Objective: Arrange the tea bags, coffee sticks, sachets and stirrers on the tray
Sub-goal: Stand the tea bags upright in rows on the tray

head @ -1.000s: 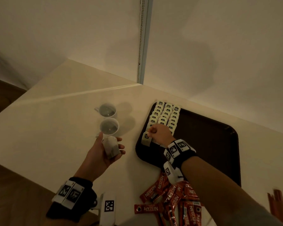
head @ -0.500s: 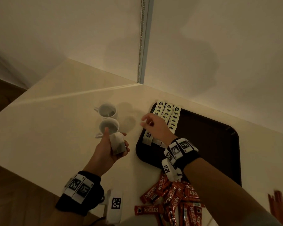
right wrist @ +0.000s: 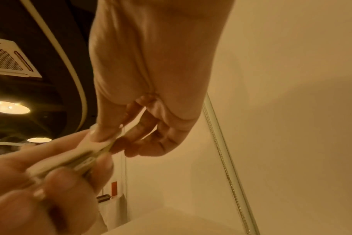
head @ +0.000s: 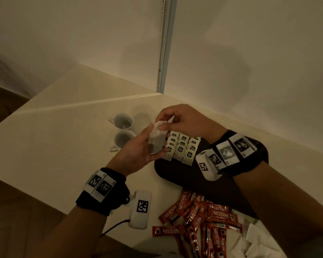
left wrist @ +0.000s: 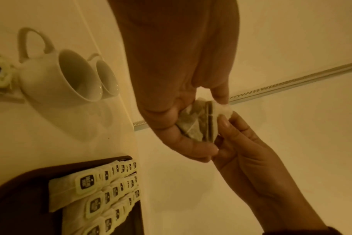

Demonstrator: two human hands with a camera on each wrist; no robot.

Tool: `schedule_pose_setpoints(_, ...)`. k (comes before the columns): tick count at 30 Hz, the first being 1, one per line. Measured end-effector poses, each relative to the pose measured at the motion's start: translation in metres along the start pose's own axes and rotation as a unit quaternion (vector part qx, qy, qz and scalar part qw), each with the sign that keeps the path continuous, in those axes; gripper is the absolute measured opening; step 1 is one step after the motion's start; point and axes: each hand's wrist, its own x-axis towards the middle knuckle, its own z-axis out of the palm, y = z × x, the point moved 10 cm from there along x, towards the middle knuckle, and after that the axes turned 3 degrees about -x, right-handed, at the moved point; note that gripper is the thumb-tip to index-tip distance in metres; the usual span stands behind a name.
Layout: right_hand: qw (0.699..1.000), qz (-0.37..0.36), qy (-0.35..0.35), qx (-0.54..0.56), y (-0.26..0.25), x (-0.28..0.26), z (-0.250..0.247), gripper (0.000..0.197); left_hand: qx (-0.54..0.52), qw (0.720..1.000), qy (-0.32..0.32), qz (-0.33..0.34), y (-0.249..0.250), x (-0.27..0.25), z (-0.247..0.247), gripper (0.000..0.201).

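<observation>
My left hand (head: 158,142) holds a small stack of tea bags (head: 153,138) above the near-left corner of the dark tray (head: 175,174). My right hand (head: 164,121) pinches the top tea bag (head: 161,124) of that stack between thumb and fingers. In the left wrist view the stack of tea bags (left wrist: 199,122) sits between both hands. Three rows of tagged tea bags (head: 183,148) lie overlapped at the tray's left end. Red coffee sticks (head: 199,215) lie heaped on the table in front of the tray. White sachets (head: 257,239) lie at the lower right.
Two white cups (head: 123,122) (head: 122,140) stand on the table left of the tray, close to my left hand. A white device with a marker (head: 141,209) and cable lies by the table's near edge. Walls close the corner behind.
My right hand left the tea bag row on the tray and rose to the stack. My left hand moved right and up with the stack, meeting it over the tray's corner.
</observation>
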Motion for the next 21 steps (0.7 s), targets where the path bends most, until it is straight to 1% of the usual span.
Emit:
schedule_pose_setpoints(2, 1.0, -0.021, -0.01, -0.012, -0.011, -0.005, -0.01, 0.014, -0.008, 1.0, -0.024, 0.013, 0.003, -0.001, 0.006, 0.046)
schedule_pose_setpoints(6, 0.998, -0.013, -0.066, 0.008, -0.019, -0.013, -0.012, 0.017, -0.034, 0.998, -0.053, 0.022, 0.003, -0.004, 0.014, 0.034)
schedule_pose_setpoints(8, 0.996, 0.004, -0.087, 0.005, -0.019, -0.017, -0.009, 0.018, -0.023, 0.998, -0.04, 0.045, 0.005, -0.003, 0.012, 0.023)
schedule_pose_setpoints(10, 0.995, 0.026, -0.092, -0.003, -0.017, -0.019, -0.008, 0.016, 0.013, 0.996, -0.013, 0.083, 0.011, -0.002, 0.01, 0.011)
schedule_pose_setpoints(13, 0.998, 0.025, -0.062, -0.018, -0.018, -0.02, -0.014, 0.01, 0.087, 0.986, 0.01, 0.142, 0.024, -0.005, 0.009, 0.011)
schedule_pose_setpoints(15, 0.999, 0.006, -0.03, -0.01, -0.024, -0.02, -0.021, 0.013, 0.119, 0.979, 0.026, 0.166, 0.031, -0.007, 0.007, 0.015)
schedule_pose_setpoints(17, 1.0, -0.011, 0.003, -0.01, -0.029, -0.02, -0.028, 0.022, 0.106, 0.977, 0.051, 0.18, 0.037, -0.008, 0.003, 0.021)
schedule_pose_setpoints(18, 1.0, -0.014, 0.014, -0.017, -0.031, -0.021, -0.031, 0.024, 0.088, 0.977, 0.06, 0.184, 0.039, -0.009, 0.0, 0.021)
schedule_pose_setpoints(20, 0.999, -0.01, 0.019, -0.037, -0.032, -0.021, -0.034, 0.02, 0.073, 0.976, 0.055, 0.196, 0.044, -0.009, 0.001, 0.014)
schedule_pose_setpoints(21, 0.999, -0.008, 0.018, -0.049, -0.032, -0.021, -0.035, 0.017, 0.092, 0.972, 0.056, 0.21, 0.047, -0.011, 0.002, 0.022)
